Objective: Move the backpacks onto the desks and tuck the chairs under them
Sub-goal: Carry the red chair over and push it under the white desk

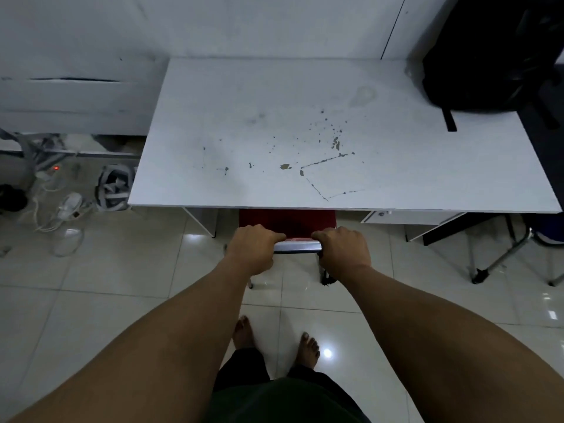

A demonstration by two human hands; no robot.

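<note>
1. Both hands are wrapped around the chrome top bar of the red chair (287,222): left hand (253,247) closed on the bar's left end, right hand (343,250) closed on its right end.
2. The chair sits dead center, its red seat mostly under the front edge of the white desk (274,117), with only the back bar and rear legs sticking out toward the person at 6 o'clock.
3. The black backpack (488,56) is up on the desk at about 2 o'clock, in the far right corner, one strap trailing over the desktop.
4. The desktop is pretty scuffed, with chipped spots around the middle.
5. Over at 9 o'clock, cables and a power strip (52,170) lie on the tiled floor (91,300).
6. Bare feet are planted on the tiles behind the chair.
</note>
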